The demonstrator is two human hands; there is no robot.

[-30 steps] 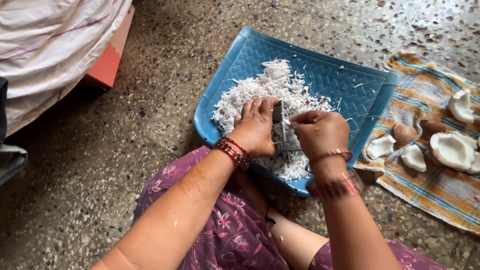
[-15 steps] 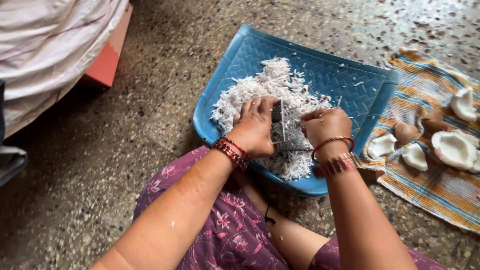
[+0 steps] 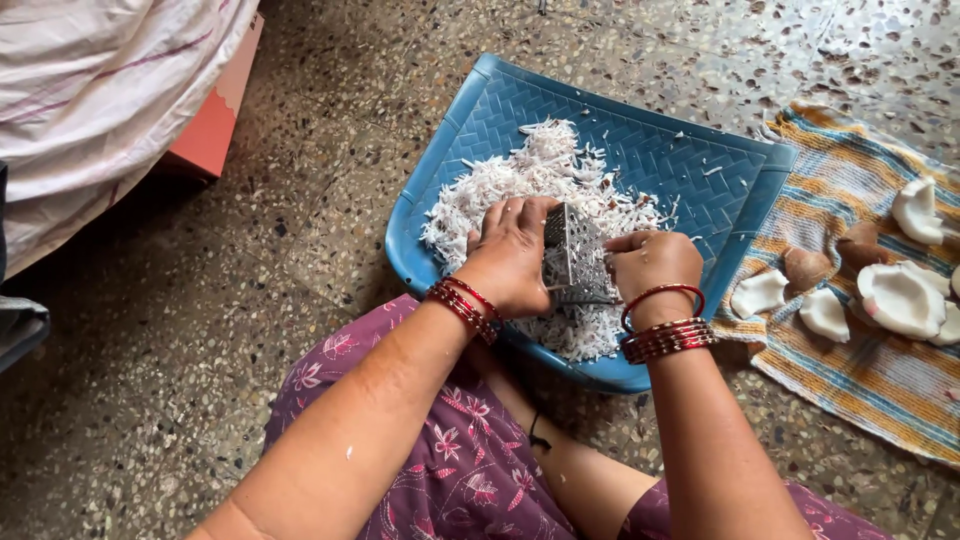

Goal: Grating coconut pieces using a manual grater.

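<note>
Metal grater upright – perforated, shreds clinging.

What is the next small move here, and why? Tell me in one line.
Probably draw the right hand down the metal grater again: the left hand steadies it upright in the blue tray, the right fist presses against its face, and shredded coconut is piled beneath.

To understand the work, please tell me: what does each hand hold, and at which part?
The left hand grips the metal grater by its left side. The right hand is closed at the grater's face; what it holds is hidden.
</note>
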